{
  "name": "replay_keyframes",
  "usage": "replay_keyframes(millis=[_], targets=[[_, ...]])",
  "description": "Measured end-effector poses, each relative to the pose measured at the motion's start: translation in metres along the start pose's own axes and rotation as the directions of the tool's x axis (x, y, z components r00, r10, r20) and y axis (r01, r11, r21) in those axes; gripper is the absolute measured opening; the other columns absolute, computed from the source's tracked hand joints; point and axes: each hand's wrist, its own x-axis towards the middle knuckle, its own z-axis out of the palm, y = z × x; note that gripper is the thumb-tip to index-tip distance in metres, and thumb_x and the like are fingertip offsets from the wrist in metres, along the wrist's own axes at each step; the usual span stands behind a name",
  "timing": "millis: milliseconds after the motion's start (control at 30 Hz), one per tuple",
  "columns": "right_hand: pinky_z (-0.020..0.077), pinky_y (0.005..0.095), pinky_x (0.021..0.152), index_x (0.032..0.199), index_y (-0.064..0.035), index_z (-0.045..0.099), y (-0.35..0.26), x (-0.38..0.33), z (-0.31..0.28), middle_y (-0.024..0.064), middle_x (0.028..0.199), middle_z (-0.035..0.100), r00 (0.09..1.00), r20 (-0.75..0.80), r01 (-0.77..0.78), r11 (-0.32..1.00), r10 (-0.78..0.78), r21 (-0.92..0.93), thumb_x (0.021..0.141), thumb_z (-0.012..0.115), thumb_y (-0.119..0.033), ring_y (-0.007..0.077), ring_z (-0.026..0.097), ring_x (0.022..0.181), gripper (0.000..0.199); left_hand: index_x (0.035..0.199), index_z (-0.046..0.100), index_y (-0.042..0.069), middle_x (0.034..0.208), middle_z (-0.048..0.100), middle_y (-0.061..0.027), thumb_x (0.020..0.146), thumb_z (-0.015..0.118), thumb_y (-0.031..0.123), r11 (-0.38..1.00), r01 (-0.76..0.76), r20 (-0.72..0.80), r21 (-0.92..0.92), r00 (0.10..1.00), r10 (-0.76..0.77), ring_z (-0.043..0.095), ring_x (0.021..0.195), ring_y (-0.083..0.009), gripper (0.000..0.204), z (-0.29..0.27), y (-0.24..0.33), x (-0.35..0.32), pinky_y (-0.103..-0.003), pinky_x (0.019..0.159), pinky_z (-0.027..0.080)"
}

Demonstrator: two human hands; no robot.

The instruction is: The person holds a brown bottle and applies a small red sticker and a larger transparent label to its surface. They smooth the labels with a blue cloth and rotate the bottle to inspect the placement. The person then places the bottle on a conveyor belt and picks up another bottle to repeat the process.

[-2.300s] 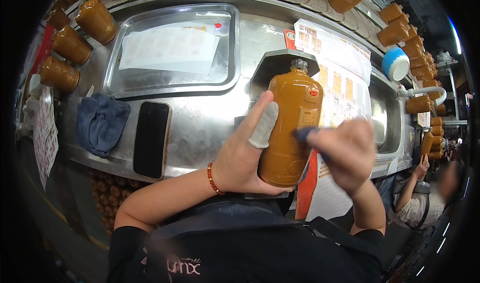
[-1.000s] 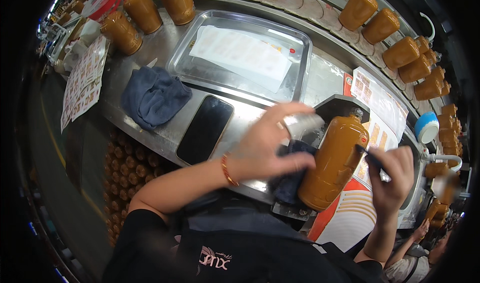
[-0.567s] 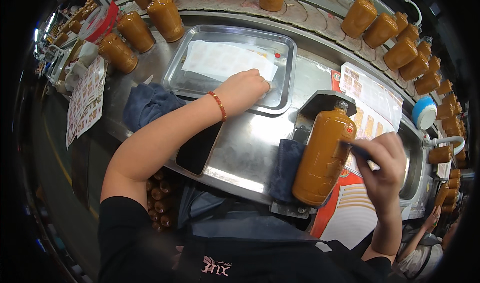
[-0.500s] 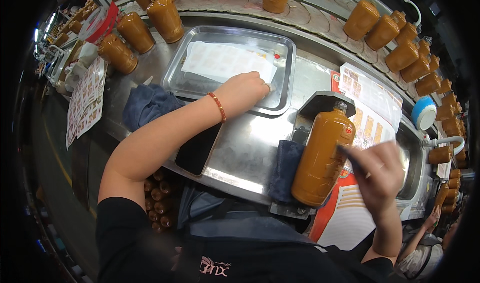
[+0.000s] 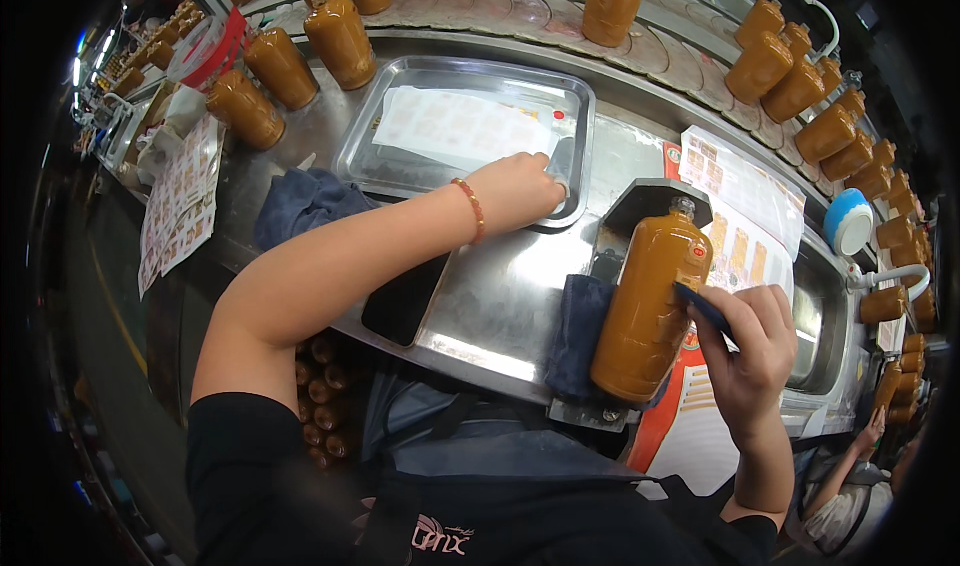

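The right hand (image 5: 752, 341) is nearly closed, thumb and fingers pinching a dark blue pad (image 5: 708, 313) whose tip meets the bottle (image 5: 640, 331) just to its left. The bottle leans back on a stand (image 5: 640, 196), a cloth (image 5: 578, 331) between them. The raised pattern calls for light, even strokes with the pad laid flat, since its edge could catch; no hand braces the bottle, so hard sideways pressure might roll it.

The left hand (image 5: 525, 191) is curled at the near right corner of the tray (image 5: 355, 161); whether it grips anything I cannot tell. Sheets (image 5: 455, 124) lie in the tray beyond it.

The steel counter (image 5: 490, 311) shines between the hands. A phone (image 5: 400, 306) lies partly under the left forearm, with a rag (image 5: 310, 206) to that hand's left. Right of the right hand is a sink (image 5: 815, 341); farther out, a co-worker (image 5: 845, 486). Ahead of both hands, a conveyor (image 5: 490, 8) carries more brown bottles (image 5: 614, 6).
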Motion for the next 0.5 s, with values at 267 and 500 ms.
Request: replay_keyframes(millis=[267,500], targets=[[0.0443,0.0362,0.063,0.102,-0.0002,0.072,-0.005,-0.012,-0.013,0.0097,0.079,0.057,0.983,-0.046,-0.164,0.968,0.175,0.188,0.076,0.082,0.007,0.0257,0.054,0.071,0.029,0.095,0.067,0.003,0.082,0.070,-0.0130,0.086,0.068,0.009,0.945,0.224,-0.105,-0.237,0.961,-0.255,0.066,0.091,-0.0305,0.011,0.017,-0.019,0.000,-0.040,0.085,0.056],[0.0481,0.0228,0.082,0.128,0.0016,0.065,-0.002,-0.040,-0.041,0.0068,0.107,0.066,0.852,-0.130,-0.389,0.780,0.507,0.490,0.089,0.077,-0.001,0.0112,0.059,0.090,0.041,0.100,0.069,0.003,0.087,0.075,-0.0124,0.084,0.072,0.015,0.627,0.368,-0.383,-0.687,0.550,-0.742,0.073,0.083,-0.0301,0.020,-0.026,-0.126,-0.017,-0.040,0.079,0.058]])
